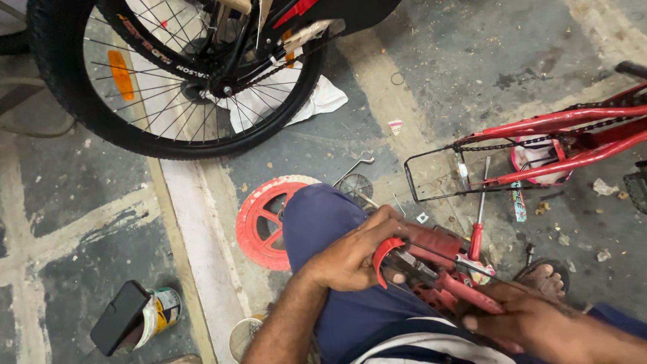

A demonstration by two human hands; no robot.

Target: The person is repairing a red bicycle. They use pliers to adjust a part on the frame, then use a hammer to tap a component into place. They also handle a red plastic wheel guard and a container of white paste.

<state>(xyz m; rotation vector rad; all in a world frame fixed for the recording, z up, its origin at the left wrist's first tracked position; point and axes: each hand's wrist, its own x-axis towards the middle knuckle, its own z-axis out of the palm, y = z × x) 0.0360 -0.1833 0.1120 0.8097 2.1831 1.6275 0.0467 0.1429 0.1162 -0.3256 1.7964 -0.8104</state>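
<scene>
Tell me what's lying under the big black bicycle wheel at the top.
A crumpled white cloth lies on the floor under the black bicycle wheel, showing through the spokes and past the tyre. How far it reaches behind the hub and frame is hidden.

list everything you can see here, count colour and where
bicycle wheel: one, black tyre, orange reflector, top left
white cloth: one, beside that wheel
small wheel: one, red, flat on floor by the knee
bicycle frame: one, red, with chain, right
screwdriver: one, red handle, floor below the frame
tin can: one, white and yellow, bottom left
phone: one, black, leaning on the can
red bicycle part: one, on the lap
left hand: gripping the part's curved end
right hand: holding its lower end
</scene>
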